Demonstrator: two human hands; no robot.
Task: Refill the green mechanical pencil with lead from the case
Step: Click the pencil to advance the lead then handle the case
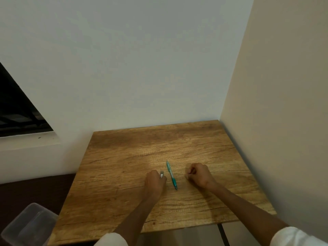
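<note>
The green mechanical pencil (171, 175) lies on the wooden table (124, 166) between my hands, tip toward me. My left hand (154, 181) rests just left of it, closed over a small pale object (161, 174) that looks like the lead case; most of it is hidden under my fingers. My right hand (197, 174) rests on the table to the pencil's right, fingers curled into a loose fist; I cannot tell whether it pinches anything small.
The table stands in a corner, with walls behind it and along its right side. A clear plastic bin (30, 224) sits on the floor at the lower left. A dark window opening (17, 114) is on the left wall.
</note>
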